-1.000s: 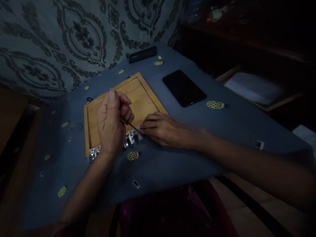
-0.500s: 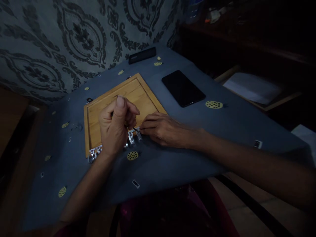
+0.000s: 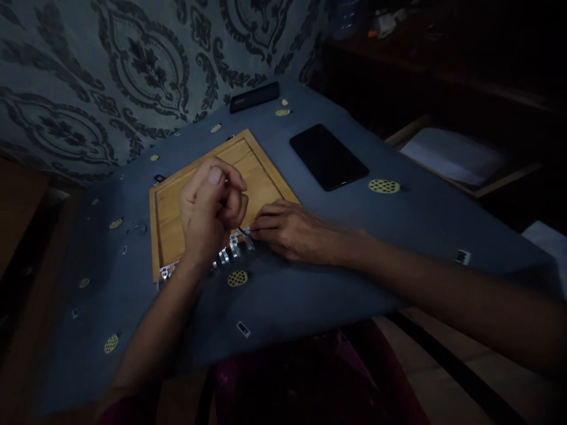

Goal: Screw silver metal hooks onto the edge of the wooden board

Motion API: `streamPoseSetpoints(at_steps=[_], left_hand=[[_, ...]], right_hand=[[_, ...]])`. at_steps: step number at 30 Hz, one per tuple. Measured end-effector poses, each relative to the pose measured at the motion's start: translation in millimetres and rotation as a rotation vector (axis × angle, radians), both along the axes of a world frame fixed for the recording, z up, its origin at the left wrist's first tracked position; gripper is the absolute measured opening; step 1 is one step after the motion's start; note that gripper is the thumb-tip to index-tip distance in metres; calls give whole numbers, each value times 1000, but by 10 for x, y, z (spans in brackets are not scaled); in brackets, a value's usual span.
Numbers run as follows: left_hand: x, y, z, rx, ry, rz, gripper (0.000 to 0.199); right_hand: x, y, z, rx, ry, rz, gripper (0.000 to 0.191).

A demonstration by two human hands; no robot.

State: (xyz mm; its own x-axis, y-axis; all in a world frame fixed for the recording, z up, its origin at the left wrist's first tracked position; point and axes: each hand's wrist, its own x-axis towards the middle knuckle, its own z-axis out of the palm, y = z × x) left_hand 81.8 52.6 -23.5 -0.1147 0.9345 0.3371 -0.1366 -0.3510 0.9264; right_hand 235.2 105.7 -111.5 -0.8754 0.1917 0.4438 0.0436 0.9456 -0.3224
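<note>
A wooden board with a raised rim lies on the blue patterned tablecloth. Along its near edge runs a row of metal clips. My left hand is closed above the board, its fingers curled round a thin dark tool that points down to the right end of the row. Most of the tool is hidden by the hand. My right hand rests at the board's near right corner, its fingers pressed together at the last clip; what they pinch, if anything, is hidden.
A black phone lies right of the board, and a dark case-like object is at the back by the patterned wall. Small metal pieces lie left of the board. Papers sit at the right beyond the table.
My left hand has turned, its fingers curling differently and the wrist shifting slightly, so more clips show to its right. My right hand has stayed almost still.
</note>
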Motion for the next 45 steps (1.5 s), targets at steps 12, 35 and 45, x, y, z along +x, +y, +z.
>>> streamPoseSetpoints(at_steps=[12,35,45], left_hand=[[-117,-23,41,-33,-19,-133,19],[-71,-43,21,-43,-62,91,26],[-7,-46,-8,-17,-81,162,33]], right_hand=[[-1,-10,5,5,-14,-2,27],[6,-16,33,33,2,-5,31],[2,-7,6,14,10,-2,28]])
